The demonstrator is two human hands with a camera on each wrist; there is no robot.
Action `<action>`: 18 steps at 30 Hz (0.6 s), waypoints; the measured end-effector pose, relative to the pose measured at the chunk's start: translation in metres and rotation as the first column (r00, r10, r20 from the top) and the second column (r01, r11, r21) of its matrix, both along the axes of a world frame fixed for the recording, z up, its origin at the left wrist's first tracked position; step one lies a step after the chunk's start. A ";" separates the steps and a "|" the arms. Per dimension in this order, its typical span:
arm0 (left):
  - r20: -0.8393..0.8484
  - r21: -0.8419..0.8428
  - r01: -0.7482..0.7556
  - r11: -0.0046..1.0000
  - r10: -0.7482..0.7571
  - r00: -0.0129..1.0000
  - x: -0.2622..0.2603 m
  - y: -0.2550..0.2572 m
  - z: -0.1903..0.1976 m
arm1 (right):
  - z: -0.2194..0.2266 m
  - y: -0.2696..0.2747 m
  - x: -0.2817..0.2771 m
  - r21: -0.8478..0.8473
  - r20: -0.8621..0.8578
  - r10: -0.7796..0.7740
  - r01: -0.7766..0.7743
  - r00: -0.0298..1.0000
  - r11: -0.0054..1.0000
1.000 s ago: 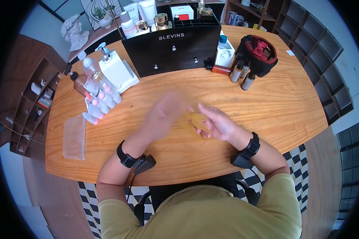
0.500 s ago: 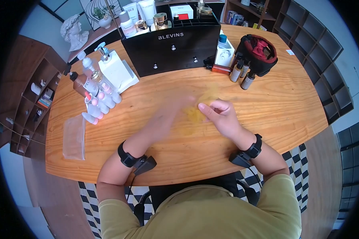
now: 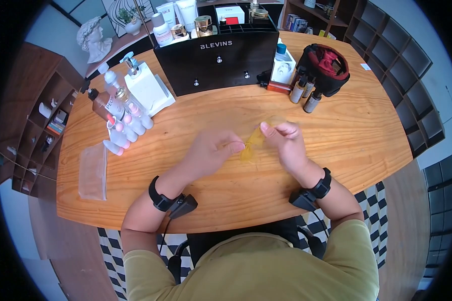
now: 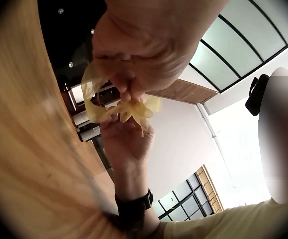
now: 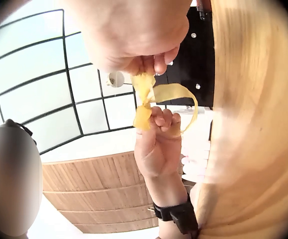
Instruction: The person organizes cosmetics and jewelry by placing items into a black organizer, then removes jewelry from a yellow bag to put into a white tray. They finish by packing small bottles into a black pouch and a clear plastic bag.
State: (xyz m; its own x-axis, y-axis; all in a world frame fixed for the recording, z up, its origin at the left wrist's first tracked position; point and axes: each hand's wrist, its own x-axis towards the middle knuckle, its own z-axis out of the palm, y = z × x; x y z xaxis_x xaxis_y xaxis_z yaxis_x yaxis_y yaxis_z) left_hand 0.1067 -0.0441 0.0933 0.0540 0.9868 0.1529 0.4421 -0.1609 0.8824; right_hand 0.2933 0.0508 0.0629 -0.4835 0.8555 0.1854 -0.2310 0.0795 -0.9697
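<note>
A sheer yellow ribbon (image 3: 255, 140), gathered in the middle with loose loops and tails, is stretched between both hands above the table. My left hand (image 3: 212, 150) pinches its gathered part between thumb and fingertips. On the other side, my right hand (image 3: 290, 145) pinches an upper part with thumb and forefinger. In the left wrist view the ribbon (image 4: 129, 110) spreads in petal-like folds under the left fingertips. From the right wrist, a long loop of the ribbon (image 5: 176, 92) arcs out toward the table side, while its bunched part hangs between the two hands.
A black drawer box (image 3: 216, 62) topped with cosmetics stands at the back of the wooden table (image 3: 206, 200). Several bottles (image 3: 128, 120) and a clear pouch (image 3: 93, 172) are at left. Small bottles (image 3: 312, 102) and a black-and-red bag (image 3: 326, 67) stand at back right.
The left hand, blurred in quick motion earlier, now pinches the ribbon almost still. The right hand has turned and risen slightly, and the ribbon is drawn out between the hands.
</note>
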 end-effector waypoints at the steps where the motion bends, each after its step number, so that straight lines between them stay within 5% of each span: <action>1: -0.021 0.008 0.006 1.000 -0.006 1.000 0.000 -0.001 0.002 | -0.001 0.004 0.001 -0.031 -0.042 -0.017 0.015 0.999 0.999; 9: 0.058 0.091 0.049 0.995 -0.055 0.997 -0.007 0.003 -0.010 | 0.014 0.053 0.024 -0.246 -0.253 -0.246 0.183 0.936 0.952; 13: 0.377 -0.125 -0.002 0.992 0.049 0.925 -0.012 0.008 -0.011 | 0.016 0.051 0.020 -0.302 -0.166 -0.160 0.104 0.973 0.948; 16: 0.479 -0.162 -0.011 0.987 0.088 0.873 -0.013 0.009 -0.008 | 0.014 0.045 0.012 -0.248 0.041 -0.267 0.268 0.963 0.931; 18: 0.511 -0.147 -0.012 0.989 0.086 0.856 -0.013 0.010 -0.008 | 0.004 0.037 0.007 -0.026 0.101 -0.264 0.268 0.959 0.963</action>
